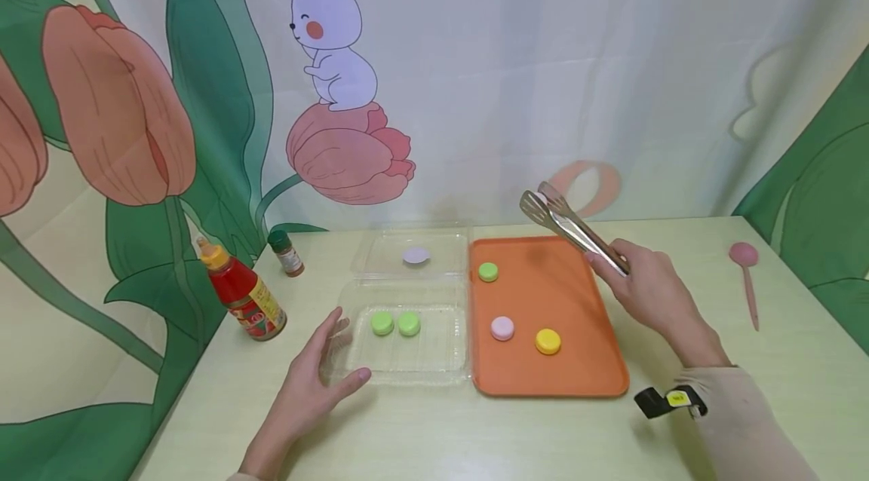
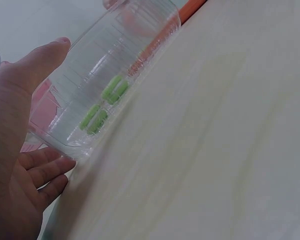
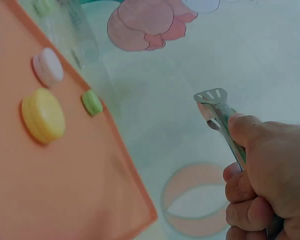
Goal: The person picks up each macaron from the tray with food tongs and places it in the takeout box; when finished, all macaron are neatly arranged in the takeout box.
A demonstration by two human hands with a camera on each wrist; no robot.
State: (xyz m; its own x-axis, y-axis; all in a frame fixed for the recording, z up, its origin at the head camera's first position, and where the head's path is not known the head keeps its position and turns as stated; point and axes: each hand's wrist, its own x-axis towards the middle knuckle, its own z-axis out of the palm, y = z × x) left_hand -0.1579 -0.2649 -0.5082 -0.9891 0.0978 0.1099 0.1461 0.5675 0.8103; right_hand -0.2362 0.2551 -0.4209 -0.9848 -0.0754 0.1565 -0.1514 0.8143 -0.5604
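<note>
My right hand [image 1: 648, 289] grips metal tongs [image 1: 577, 228] above the back right corner of an orange tray [image 1: 570, 383]. The slotted tips stand slightly apart, pointing up and left. On the tray lie a green macaron [image 1: 488, 271], a pink macaron [image 1: 502, 328] and a larger yellow macaron [image 1: 548, 341]. Two green macarons [image 2: 115, 90] sit side by side in the clear plastic container [image 1: 414, 375], left of the tray. My left hand [image 1: 308, 387] is at the container's left front corner, thumb and fingers spread, fingertips right at its wall in the left wrist view.
The container's raised lid [image 1: 448, 247], bearing a pale oval label [image 1: 416, 255], is at the back. To the left stand a red sauce bottle [image 1: 247, 296] and a small green-capped spice jar [image 1: 286, 253]. A pink spoon [image 1: 745, 262] lies far right. A printed curtain [image 1: 475, 89] hangs behind the table.
</note>
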